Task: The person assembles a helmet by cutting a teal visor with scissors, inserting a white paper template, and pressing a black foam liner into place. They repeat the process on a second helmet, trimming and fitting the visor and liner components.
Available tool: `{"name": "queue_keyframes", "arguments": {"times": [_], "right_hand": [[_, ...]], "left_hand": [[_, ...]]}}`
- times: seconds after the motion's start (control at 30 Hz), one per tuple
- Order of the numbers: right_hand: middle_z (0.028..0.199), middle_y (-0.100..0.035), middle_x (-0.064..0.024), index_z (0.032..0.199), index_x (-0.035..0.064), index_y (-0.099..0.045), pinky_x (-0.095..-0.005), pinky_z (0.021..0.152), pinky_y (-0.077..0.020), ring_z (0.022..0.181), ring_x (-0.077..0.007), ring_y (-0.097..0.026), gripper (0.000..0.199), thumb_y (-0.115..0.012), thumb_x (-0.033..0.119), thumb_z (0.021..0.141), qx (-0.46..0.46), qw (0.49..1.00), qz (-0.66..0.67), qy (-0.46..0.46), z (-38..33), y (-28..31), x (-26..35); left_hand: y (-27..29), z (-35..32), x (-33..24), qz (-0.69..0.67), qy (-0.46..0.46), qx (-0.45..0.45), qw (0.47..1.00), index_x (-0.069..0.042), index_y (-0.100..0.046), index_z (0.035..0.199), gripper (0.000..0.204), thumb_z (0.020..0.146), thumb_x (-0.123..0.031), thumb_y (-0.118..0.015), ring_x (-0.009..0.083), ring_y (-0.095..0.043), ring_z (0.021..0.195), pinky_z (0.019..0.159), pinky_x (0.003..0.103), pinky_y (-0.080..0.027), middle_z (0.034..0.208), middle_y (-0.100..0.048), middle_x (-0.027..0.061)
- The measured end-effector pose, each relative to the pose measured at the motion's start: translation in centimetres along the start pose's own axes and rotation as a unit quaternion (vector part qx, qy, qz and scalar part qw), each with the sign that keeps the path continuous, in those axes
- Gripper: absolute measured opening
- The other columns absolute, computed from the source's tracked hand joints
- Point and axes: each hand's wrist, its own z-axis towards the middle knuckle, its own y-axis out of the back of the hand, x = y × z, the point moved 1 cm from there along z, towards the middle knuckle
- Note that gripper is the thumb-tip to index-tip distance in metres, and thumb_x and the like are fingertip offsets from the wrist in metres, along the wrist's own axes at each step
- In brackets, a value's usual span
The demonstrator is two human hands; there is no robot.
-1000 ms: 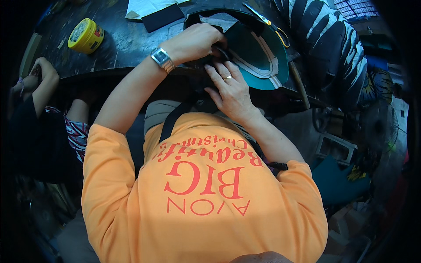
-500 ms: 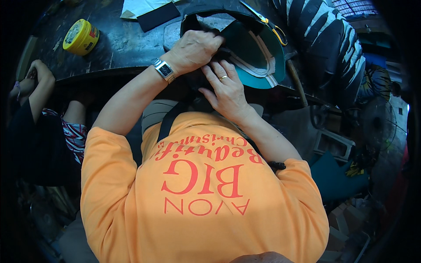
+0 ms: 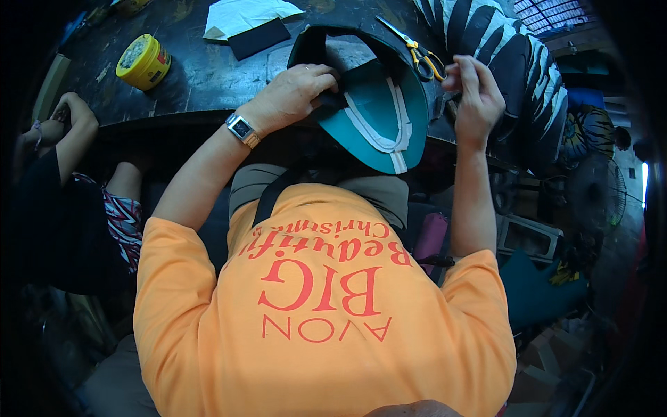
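A shoe-upper-like piece, green inside with white tape strips and a black rim (image 3: 381, 111), hangs over the table's near edge. At its left side my left hand (image 3: 295, 97) is closed on the black rim; the fingertips are partly hidden. My right hand (image 3: 476, 97) is raised right of the piece, beside the handles of yellow-and-black scissors (image 3: 420, 55) on the table. Its fingers are bent together as in a pinch. Whatever they hold, if anything, is too small to make out.
On the dark table (image 3: 201, 76) stand a yellow tub (image 3: 144, 62), a white cloth (image 3: 243, 17) and a black flat piece (image 3: 259, 39). Striped black-and-white pieces (image 3: 514, 62) are heaped at the right. Another person's arm (image 3: 76, 128) shows at the left.
My right hand has left the piece and swung up and right to beside the scissors. The left hand stays at the piece, which now sits lower with its green side more exposed.
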Motion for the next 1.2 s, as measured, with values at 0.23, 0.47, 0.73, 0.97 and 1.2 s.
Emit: {"name": "queue_keyframes", "arguments": {"times": [0.23,0.47,0.73,0.97,1.2], "right_hand": [[0.116,-0.067,-0.0232,0.125,0.0081,-0.062,-0.0516,0.094,-0.0508,0.106,-0.0415,-0.066,0.034,-0.059,0.015,0.092,0.199,0.796,-0.564,-0.092,3.9,-1.7,-11.5],[0.113,-0.07,-0.0217,0.125,0.0135,-0.064,-0.048,0.091,-0.0526,0.106,-0.0391,-0.067,0.037,-0.061,0.016,0.089,0.219,0.819,-0.516,-0.123,6.7,-1.5,-13.3],[0.112,-0.063,-0.0178,0.147,0.0064,-0.042,-0.0318,0.077,-0.056,0.09,-0.0221,-0.066,0.063,-0.069,0.01,0.09,0.123,0.909,0.267,-0.295,2.4,1.2,-1.2],[0.091,-0.062,-0.0154,0.142,0.0059,-0.045,-0.0251,0.065,-0.0536,0.072,-0.0174,-0.065,0.081,-0.086,0.016,0.073,0.181,0.796,0.339,-0.468,-6.6,0.2,6.4],[0.09,-0.061,-0.0154,0.141,0.0006,-0.042,-0.0261,0.064,-0.0496,0.072,-0.0187,-0.064,0.1,-0.094,0.04,0.064,0.221,0.785,0.428,-0.39,-7.9,1.3,10.2]], "left_hand": [[0.6,0.2,0.0,-0.062,0.065,0.057,0.994,-0.005,-0.066,0.112,0.039,0.075,0.004,-0.074,0.0345,-0.065,0.108,0.092,0.038,-0.056,0.125,-0.063,0.0122],[0.8,0.3,0.4,-0.104,0.077,0.042,0.991,-0.004,-0.068,0.11,0.032,0.078,0.0,-0.073,0.0346,-0.067,0.103,0.089,0.038,-0.056,0.121,-0.064,0.0122],[0.9,0.6,0.7,-0.11,0.065,0.038,0.991,-0.003,-0.071,0.104,0.022,0.081,-0.006,-0.073,0.0337,-0.068,0.096,0.084,0.038,-0.056,0.113,-0.067,0.0125],[0.3,1.2,0.5,-0.103,0.046,0.046,0.993,-0.004,-0.072,0.103,0.023,0.083,-0.014,-0.076,0.0326,-0.068,0.093,0.083,0.038,-0.056,0.109,-0.068,0.0131],[-0.3,1.9,0.5,-0.069,0.093,0.02,0.993,-0.005,-0.074,0.1,0.023,0.085,-0.023,-0.075,0.0324,-0.069,0.085,0.075,0.039,-0.055,0.089,-0.071,0.0134]]}}
